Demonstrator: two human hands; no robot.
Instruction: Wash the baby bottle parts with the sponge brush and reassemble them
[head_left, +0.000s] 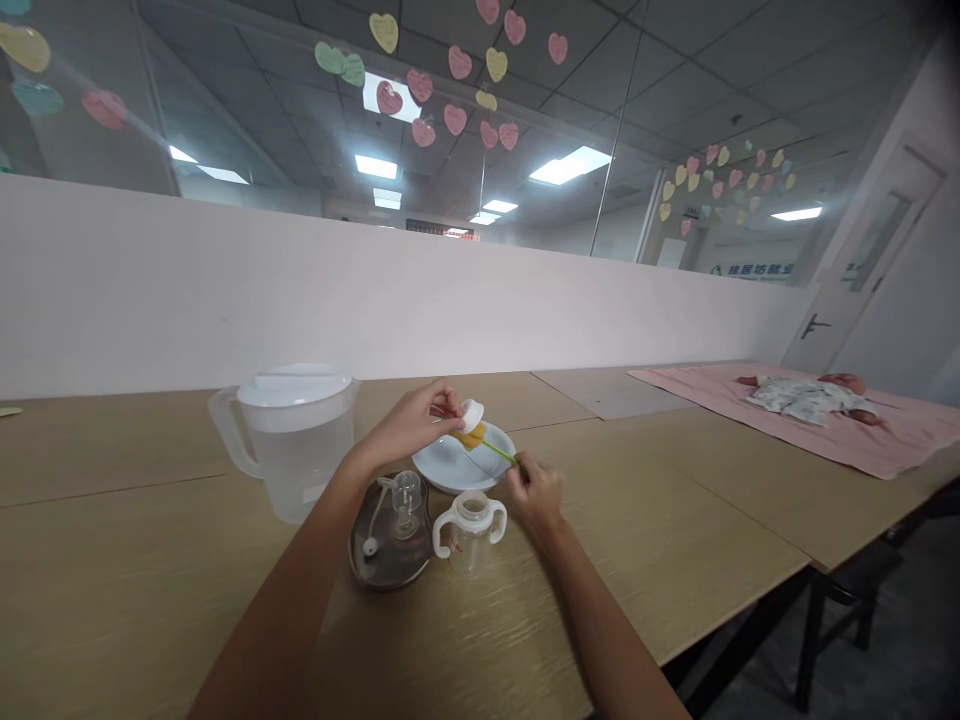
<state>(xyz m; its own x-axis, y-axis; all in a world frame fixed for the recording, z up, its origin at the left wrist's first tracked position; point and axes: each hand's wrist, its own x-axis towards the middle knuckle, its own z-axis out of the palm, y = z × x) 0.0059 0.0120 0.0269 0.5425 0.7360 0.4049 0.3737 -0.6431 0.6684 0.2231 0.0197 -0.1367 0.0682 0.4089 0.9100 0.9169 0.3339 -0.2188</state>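
Above a white bowl [433,462], my left hand [421,418] pinches a white bottle collar ring [472,414]. My right hand [537,490] is closed on the thin green handle of a bottle brush [496,450]. The brush's yellow sponge head [472,437] presses against the underside of the ring. Just in front of the bowl stands a clear baby bottle [472,535] with two white handles, its top uncovered. To its left, a metal kidney-shaped tray [375,560] holds a clear nipple and cap [406,500] and a straw with a small round weight [370,546].
A large translucent lidded pitcher [289,450] with liquid stands left of the tray. On the right, a baby doll [806,398] in patterned clothes lies on a pink cloth [705,395]. A white wall [450,300] runs behind the wooden table [637,540]. A dark stool [847,590] stands at the right.
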